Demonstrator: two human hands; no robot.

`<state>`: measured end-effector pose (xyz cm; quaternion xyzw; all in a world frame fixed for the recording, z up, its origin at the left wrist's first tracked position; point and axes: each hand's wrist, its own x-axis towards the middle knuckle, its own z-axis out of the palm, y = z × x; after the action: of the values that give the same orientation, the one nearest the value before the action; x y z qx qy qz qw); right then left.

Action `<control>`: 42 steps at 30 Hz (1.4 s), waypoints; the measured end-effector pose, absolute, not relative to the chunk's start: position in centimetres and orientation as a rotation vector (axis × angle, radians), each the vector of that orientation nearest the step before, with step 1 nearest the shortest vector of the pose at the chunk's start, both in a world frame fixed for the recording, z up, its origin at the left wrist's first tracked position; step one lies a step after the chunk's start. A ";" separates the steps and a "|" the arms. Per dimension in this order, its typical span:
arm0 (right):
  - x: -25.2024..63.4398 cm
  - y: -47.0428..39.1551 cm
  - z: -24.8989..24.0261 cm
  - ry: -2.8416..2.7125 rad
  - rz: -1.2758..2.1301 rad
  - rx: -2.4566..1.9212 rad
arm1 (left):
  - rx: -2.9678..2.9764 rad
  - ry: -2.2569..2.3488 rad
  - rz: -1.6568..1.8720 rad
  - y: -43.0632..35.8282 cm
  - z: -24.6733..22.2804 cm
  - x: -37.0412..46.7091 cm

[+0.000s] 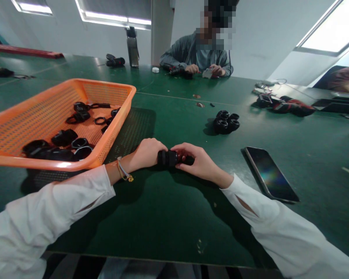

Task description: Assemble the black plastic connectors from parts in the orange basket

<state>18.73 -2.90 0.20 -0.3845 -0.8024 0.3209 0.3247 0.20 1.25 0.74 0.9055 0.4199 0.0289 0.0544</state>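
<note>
Between my two hands is a ribbed black cylindrical part (168, 158), held low over the green table. My left hand (148, 153) is closed round its left end, the fingers mostly hidden behind it. At the other end, my right hand (196, 161) pinches with thumb and fingers; a dark piece (189, 160) shows within its grip, and I cannot tell whether it is joined to the cylinder. Several similar black hollow parts (227, 123) stand bunched together beyond my right hand.
An orange perforated basket (101, 153) on the left holds several black parts and rings. To the right lies a phone (270, 174). Across the table (174, 221) a person (203, 58) handles small items. A bottle (132, 48) stands at the back, and dark tools (285, 104) lie far right.
</note>
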 end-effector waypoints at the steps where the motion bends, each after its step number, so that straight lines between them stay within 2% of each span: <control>1: 18.7 -2.9 0.2 -2.109 0.838 -1.009 | 2.749 1.280 0.088 1.2 0.8 0.2; 42: 18.7 -2.9 0.3 -2.077 0.904 -1.056 | 2.746 1.252 0.156 1.4 0.5 -0.2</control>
<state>18.69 -2.94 0.33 -0.4008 -0.7886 0.3432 0.3157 -0.15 1.43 0.52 0.9070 0.4136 0.0517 0.0596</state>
